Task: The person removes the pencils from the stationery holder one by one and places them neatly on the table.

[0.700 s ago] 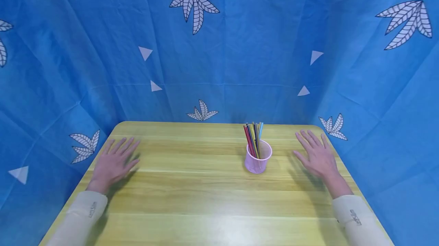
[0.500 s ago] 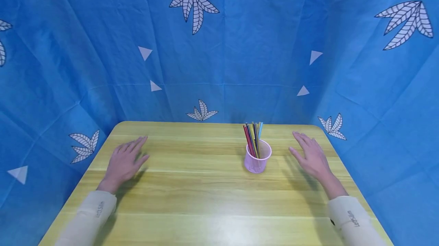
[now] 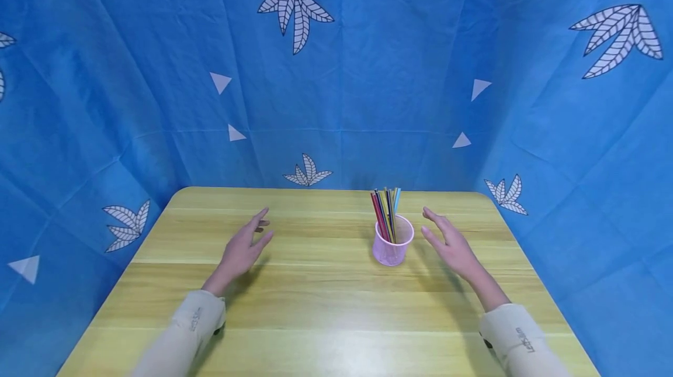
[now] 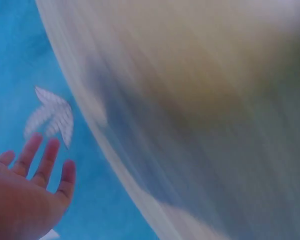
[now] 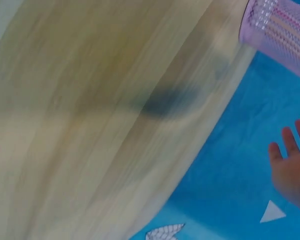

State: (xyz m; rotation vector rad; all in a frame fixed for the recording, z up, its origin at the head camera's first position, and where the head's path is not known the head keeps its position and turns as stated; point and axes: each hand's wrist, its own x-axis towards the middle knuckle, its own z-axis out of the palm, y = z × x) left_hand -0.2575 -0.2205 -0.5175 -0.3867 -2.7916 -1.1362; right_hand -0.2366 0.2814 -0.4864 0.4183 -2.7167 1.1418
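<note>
A lilac mesh pen cup [image 3: 389, 253] stands upright on the wooden table, right of the middle. Several thin coloured sticks [image 3: 385, 216], red, dark blue, yellow and light blue, lean out of it; their kind does not show. My right hand [image 3: 452, 246] hovers just right of the cup, thumb and fingers spread apart and holding nothing. In the right wrist view, part of the cup [image 5: 277, 35] shows above that hand's fingers [image 5: 290, 142]. Left of the middle, my left hand [image 3: 243, 251] hangs over the table with fingers loosely spread, nothing in it.
The pale wooden table [image 3: 315, 283] ends at the back against a blue curtain [image 3: 342, 73] printed with leaves and triangles. More of that cloth encloses both sides. Light-coloured sleeves [image 3: 517, 336] cover both forearms.
Both hands have moved inward from the table's sides, the left hand farther, the right hand up close to the cup. Both have turned from palm-down to more edge-on. The cup stays put.
</note>
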